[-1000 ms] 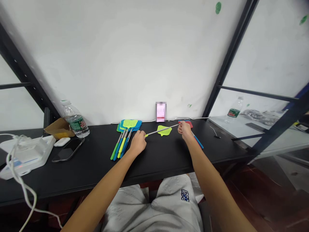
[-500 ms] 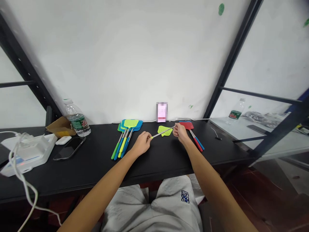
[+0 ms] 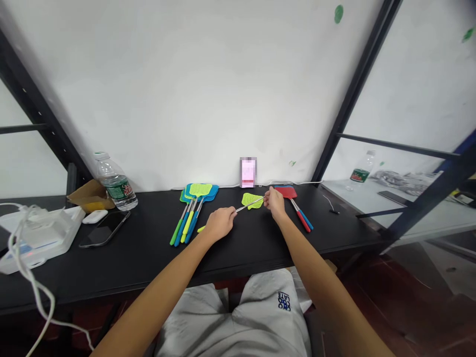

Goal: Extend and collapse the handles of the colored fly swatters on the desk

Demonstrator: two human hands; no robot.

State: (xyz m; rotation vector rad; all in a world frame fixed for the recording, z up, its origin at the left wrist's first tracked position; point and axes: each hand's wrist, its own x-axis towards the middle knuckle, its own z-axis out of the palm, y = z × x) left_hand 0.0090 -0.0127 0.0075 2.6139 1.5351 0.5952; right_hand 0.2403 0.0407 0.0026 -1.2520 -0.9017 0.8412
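A thin metal fly swatter rod (image 3: 246,206) spans the gap between my two hands. My left hand (image 3: 220,222) is closed around its left part, and the tip of a yellow handle (image 3: 201,229) sticks out beyond that hand. Fingers of my right hand (image 3: 274,202) pinch the rod's far end. Behind the rod a yellow-green swatter head (image 3: 252,200) lies on the black desk; whether it joins the rod cannot be made out. Left of my hands lies a bunch of several fly swatters (image 3: 193,213) with green, blue and yellow handles. Red and blue swatters (image 3: 293,201) lie beside my right hand.
A phone-like screen (image 3: 248,172) leans against the wall. To the left are a water bottle (image 3: 118,183), a cardboard box (image 3: 92,196), a phone (image 3: 105,229), a white case (image 3: 95,216) and a power strip (image 3: 40,238) with cables. A small black cable piece (image 3: 333,211) lies right.
My left hand has shifted from the handle's inner end onto the metal rod, so the yellow handle now shows behind it. My right hand stays at the rod's other end.
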